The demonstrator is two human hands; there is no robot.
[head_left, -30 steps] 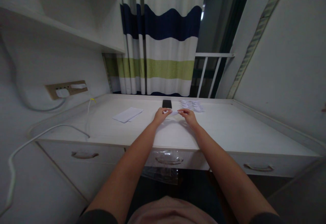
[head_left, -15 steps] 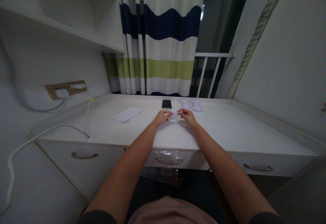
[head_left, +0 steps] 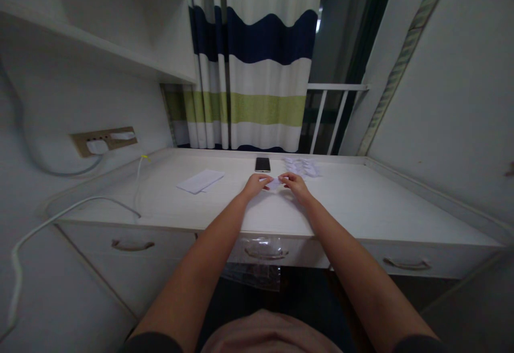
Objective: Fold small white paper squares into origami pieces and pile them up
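Observation:
Between my two hands is a small piece of white paper (head_left: 274,183), held just above the desk. The fingers of my left hand (head_left: 256,185) pinch its left side. My right hand (head_left: 294,183) grips the right side between thumb and fingers. Part of the paper is hidden by the fingertips, so its exact folds cannot be made out. Behind my right hand lies a group of small folded white paper pieces (head_left: 303,166). Some flat white sheets (head_left: 201,180) rest in a stack on the desk to the left.
A dark phone (head_left: 263,164) lies behind my hands on the white desk (head_left: 345,203). To the left, a white cable (head_left: 100,198) crosses the desk's front edge. Clear plastic (head_left: 257,272) hangs by the middle drawer handle. A shelf (head_left: 100,47) juts out at upper left.
My right hand has shifted very slightly left, towards my left hand. Both hands still hold the paper; everything on the desk stays in place.

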